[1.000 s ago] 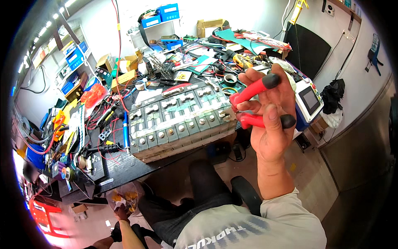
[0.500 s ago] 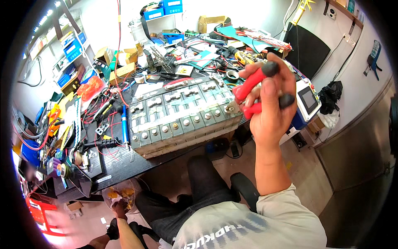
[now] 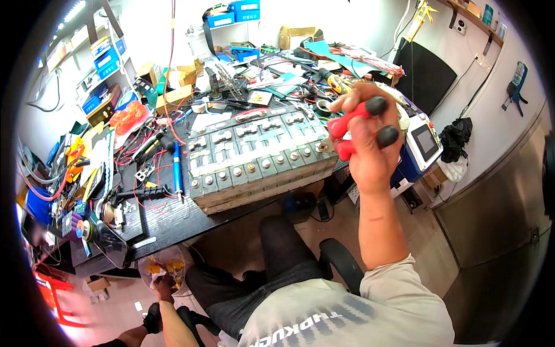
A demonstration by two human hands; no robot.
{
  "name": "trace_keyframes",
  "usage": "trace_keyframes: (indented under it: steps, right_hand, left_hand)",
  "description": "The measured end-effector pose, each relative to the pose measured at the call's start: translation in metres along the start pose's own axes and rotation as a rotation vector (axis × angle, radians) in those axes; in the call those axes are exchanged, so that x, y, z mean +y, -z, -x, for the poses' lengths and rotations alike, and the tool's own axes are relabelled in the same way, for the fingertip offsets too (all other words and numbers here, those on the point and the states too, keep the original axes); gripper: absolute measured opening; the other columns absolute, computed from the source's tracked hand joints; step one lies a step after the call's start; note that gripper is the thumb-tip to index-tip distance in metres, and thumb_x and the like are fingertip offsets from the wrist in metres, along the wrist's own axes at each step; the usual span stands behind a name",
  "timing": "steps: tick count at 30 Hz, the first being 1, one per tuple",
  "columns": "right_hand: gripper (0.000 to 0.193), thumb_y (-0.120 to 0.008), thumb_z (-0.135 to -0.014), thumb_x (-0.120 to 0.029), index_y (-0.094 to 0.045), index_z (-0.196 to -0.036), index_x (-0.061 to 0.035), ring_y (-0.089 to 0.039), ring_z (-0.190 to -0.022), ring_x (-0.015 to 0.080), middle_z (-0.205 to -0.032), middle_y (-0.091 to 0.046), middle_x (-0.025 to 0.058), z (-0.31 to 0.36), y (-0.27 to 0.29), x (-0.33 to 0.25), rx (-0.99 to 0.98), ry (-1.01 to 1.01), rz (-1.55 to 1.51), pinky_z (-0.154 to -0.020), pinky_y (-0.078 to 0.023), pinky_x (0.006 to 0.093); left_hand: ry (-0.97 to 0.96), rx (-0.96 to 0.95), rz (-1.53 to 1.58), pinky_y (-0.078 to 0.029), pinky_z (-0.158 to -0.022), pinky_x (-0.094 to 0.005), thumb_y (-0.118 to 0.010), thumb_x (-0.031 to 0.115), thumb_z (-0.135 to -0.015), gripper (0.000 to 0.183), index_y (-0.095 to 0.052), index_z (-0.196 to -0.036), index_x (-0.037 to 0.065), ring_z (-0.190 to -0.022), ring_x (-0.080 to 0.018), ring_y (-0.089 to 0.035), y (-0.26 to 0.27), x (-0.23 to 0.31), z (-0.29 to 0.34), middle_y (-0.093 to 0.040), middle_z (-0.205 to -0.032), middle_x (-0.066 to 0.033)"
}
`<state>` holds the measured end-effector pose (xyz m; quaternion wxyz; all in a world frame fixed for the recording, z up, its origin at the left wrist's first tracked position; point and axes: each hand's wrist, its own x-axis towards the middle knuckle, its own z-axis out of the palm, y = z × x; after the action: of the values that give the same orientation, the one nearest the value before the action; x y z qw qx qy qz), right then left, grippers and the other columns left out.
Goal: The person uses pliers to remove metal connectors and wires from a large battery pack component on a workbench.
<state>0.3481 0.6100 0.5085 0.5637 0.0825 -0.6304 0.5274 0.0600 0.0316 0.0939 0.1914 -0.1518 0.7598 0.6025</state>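
My right hand [image 3: 373,139] is wrapped round a pair of red-handled pliers [image 3: 340,128] with black handle ends. Its jaw end points left, towards the right front corner of a grey battery pack [image 3: 263,188]; my fingers mostly hide the jaws, so I cannot tell if they touch. The pack has a row of round terminals along its front and metal links across its top, and stands at the bench's front edge. Low at the left, my left hand [image 3: 164,284] is down in a clear waste bin [image 3: 184,284], dark and small, its fingers not distinct.
On the black bench [image 3: 167,217], a blue pen-shaped tool [image 3: 177,168], wires and many hand tools crowd the left side. A white-and-blue machine with a screen [image 3: 425,144] stands right of my hand. Chair armrest [image 3: 341,263] is beside my leg; a bare leg with a black shoe [image 3: 152,317] shows lower left.
The black handle ends of the pliers have come closer together in my right hand. The whole view has shifted slightly. My left hand stays in the bin.
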Motion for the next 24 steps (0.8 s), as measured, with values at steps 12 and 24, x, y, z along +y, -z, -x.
trace_keyframes:
  steps: [12,24]
  right_hand:
    - [0.018,-0.078,-0.100,-0.015,-0.062,-0.106,-0.0097,-0.058,-0.069,0.0113,-0.083,-0.061,0.0008,-0.046,0.022,0.021,0.069,-0.307,-0.228,-0.063,-0.051,0.0313]
    - [0.021,-0.070,-0.107,-0.022,-0.062,-0.119,-0.0064,-0.062,-0.081,0.0182,-0.093,-0.065,0.0042,-0.050,0.053,0.032,0.284,-0.376,-0.318,-0.074,-0.054,0.0378]
  left_hand:
    - [-0.013,-0.024,0.001,-0.057,-0.062,-0.0413,-0.077,0.028,-0.091,0.022,-0.073,-0.102,0.010,-0.073,-0.0213,-0.072,0.005,-0.005,-0.002,-0.075,-0.087,-0.0047]
    - [-0.002,-0.163,0.013,-0.055,-0.056,-0.0367,-0.075,0.028,-0.094,0.023,-0.072,-0.110,0.013,-0.071,-0.0208,-0.073,0.015,-0.021,-0.025,-0.077,-0.091,-0.0065]
